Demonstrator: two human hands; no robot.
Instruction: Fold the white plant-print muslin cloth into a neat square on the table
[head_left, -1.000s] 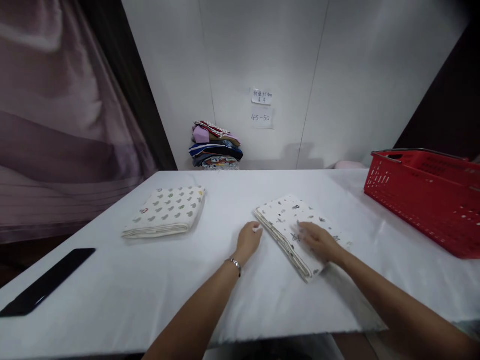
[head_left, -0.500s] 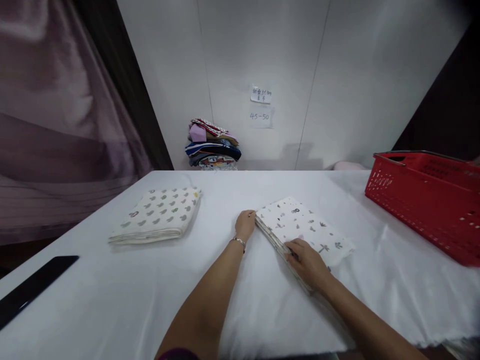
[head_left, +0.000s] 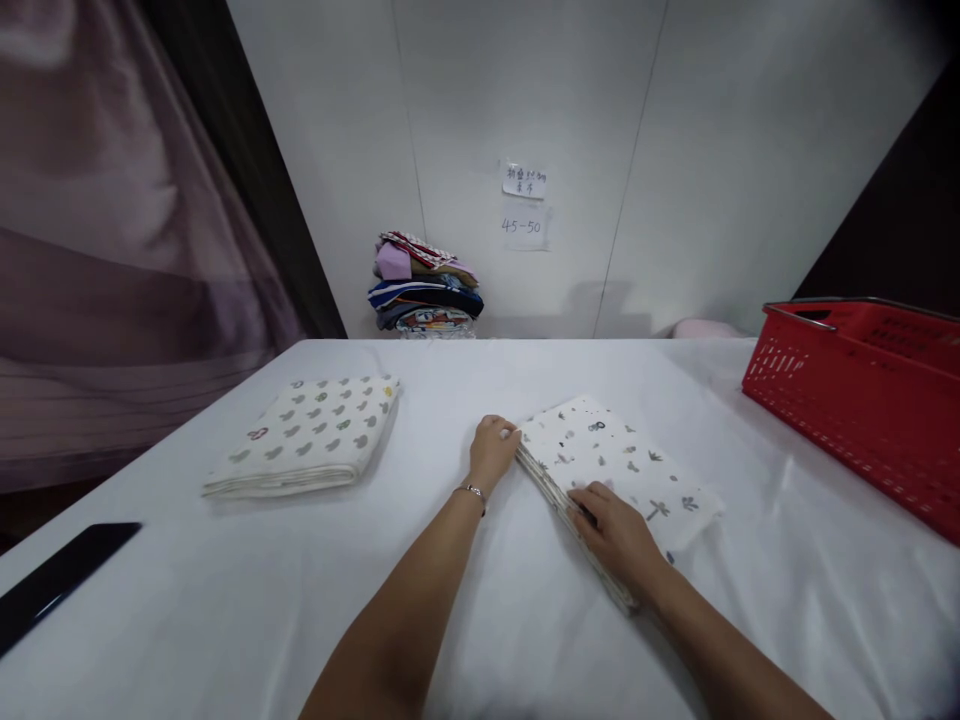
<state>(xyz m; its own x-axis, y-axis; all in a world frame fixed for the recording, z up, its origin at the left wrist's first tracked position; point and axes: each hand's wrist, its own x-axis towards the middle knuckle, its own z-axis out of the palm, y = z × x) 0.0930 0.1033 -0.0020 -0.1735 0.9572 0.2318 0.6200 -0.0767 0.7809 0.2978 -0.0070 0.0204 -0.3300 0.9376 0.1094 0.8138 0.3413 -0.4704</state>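
A folded white cloth with small dark prints (head_left: 626, 462) lies on the white table (head_left: 465, 600) in front of me. My left hand (head_left: 493, 450), with a bracelet on its wrist, is curled against the cloth's far left corner, fingers closed on its edge. My right hand (head_left: 615, 530) grips the near left edge of the same cloth, fingers bent over the layered fold. A second folded cloth with grey-green prints (head_left: 307, 446) rests to the left, apart from both hands.
A red plastic basket (head_left: 862, 400) stands at the right edge of the table. A flat black object (head_left: 60, 585) lies at the near left. A stack of coloured folded clothes (head_left: 424, 290) sits against the back wall under two paper notes (head_left: 523, 205).
My right hand slid from the top of the printed cloth to its near left edge. My left hand moved up to the far left corner. The view shifted slightly.
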